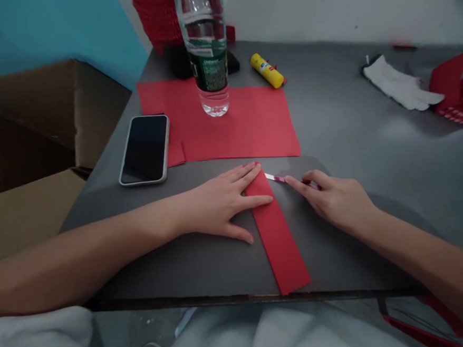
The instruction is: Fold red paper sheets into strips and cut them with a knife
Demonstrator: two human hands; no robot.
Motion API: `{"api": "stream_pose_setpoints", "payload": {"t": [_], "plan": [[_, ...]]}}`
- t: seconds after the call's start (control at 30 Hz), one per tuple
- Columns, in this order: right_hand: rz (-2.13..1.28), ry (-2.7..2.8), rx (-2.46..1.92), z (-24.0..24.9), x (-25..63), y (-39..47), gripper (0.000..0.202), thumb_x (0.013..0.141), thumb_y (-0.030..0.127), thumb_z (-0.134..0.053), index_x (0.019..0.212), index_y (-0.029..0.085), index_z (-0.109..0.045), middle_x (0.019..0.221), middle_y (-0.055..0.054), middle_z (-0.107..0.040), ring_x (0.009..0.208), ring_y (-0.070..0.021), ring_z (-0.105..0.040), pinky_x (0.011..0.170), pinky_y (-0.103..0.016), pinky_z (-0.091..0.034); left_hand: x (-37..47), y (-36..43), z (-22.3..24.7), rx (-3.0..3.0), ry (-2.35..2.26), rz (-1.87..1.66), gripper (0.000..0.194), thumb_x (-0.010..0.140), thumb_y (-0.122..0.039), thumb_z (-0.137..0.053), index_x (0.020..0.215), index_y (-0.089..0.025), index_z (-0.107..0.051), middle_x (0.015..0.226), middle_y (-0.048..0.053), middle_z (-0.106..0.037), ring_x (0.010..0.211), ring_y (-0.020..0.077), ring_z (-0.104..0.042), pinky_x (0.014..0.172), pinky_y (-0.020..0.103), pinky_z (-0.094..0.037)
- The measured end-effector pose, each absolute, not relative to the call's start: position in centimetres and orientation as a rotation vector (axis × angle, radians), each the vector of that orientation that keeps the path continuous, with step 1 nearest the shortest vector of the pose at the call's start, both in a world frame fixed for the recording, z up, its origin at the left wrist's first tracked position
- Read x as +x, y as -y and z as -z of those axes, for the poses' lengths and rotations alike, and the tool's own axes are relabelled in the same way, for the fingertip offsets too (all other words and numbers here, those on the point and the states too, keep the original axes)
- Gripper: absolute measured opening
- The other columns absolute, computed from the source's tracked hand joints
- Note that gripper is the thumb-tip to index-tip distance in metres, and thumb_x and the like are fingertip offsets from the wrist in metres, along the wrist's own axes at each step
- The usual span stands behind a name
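A folded strip of red paper (282, 244) lies slanted on the grey table (206, 265), its lower end close to the front edge. My left hand (233, 200) rests flat on the strip's upper part, fingers spread. To the right of the strip, my right hand (336, 195) is closed round the handle of a small knife (276, 178). The knife's pale blade points left, its tip at or very near the strip's right edge by the upper end; whether they touch is hard to tell.
Behind my hands lie red sheets (244, 125) with a water bottle (210, 64) standing on them. A phone (145, 149) is at the left, a yellow glue stick (267, 70) behind, a white glove (400, 85) at the right. An open cardboard box (96, 114) stands beyond the left edge.
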State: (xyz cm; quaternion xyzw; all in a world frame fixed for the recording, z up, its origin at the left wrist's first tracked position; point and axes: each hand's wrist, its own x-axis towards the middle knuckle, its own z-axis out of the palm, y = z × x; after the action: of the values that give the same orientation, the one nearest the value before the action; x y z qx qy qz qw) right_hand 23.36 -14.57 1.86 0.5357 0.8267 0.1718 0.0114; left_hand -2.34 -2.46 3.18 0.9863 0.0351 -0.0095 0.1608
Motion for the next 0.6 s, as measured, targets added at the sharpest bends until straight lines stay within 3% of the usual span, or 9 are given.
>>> {"api": "stream_pose_setpoints", "payload": {"t": [0.1, 0.23, 0.37, 0.6], "plan": [[-0.501, -2.57, 1.675, -1.9, 23.2, 14.6, 0.043, 0.092, 0.016, -0.039, 0.133, 0.025, -0.046, 0.09, -0.001, -0.06, 0.06, -0.0089, -0.049, 0.047, -0.023, -0.028, -2.5, 2.0, -3.1, 2.868, -0.092, 0.011, 0.087, 0.075, -0.07, -0.053, 0.138, -0.012, -0.04, 0.148, 0.025, -0.021, 0.139, 0.0369, -0.018, 0.111, 0.048, -0.021], [-0.408, -2.512, 1.695, -2.1, 22.5, 15.8, 0.046, 0.091, 0.015, -0.036, 0.136, 0.023, -0.041, 0.096, -0.004, -0.059, 0.06, -0.0098, -0.05, 0.047, -0.023, -0.031, -2.6, 1.6, -2.9, 2.911, -0.109, 0.007, 0.083, 0.076, -0.068, -0.052, 0.139, -0.015, -0.04, 0.148, 0.023, -0.024, 0.137, 0.0366, -0.025, 0.11, 0.047, -0.026], [-0.264, -2.452, 1.704, -2.4, 20.9, 17.4, 0.051, 0.088, 0.013, -0.037, 0.138, 0.014, -0.037, 0.101, -0.008, -0.057, 0.059, -0.0112, -0.052, 0.045, -0.024, -0.034, -2.6, 2.0, -2.9, 2.931, -0.108, -0.03, 0.084, 0.078, -0.067, -0.051, 0.138, -0.01, -0.04, 0.146, 0.025, -0.026, 0.137, 0.0361, -0.023, 0.111, 0.045, -0.025], [-0.163, -2.336, 1.765, -2.5, 19.3, 16.9, 0.054, 0.088, 0.015, -0.04, 0.142, 0.018, -0.035, 0.095, -0.006, -0.058, 0.048, -0.0093, -0.049, 0.04, -0.023, -0.033, -2.3, 2.2, -3.1, 2.917, -0.074, -0.002, 0.081, 0.08, -0.066, -0.05, 0.136, -0.008, -0.04, 0.145, 0.023, -0.03, 0.139, 0.0339, -0.019, 0.111, 0.044, -0.025]]}}
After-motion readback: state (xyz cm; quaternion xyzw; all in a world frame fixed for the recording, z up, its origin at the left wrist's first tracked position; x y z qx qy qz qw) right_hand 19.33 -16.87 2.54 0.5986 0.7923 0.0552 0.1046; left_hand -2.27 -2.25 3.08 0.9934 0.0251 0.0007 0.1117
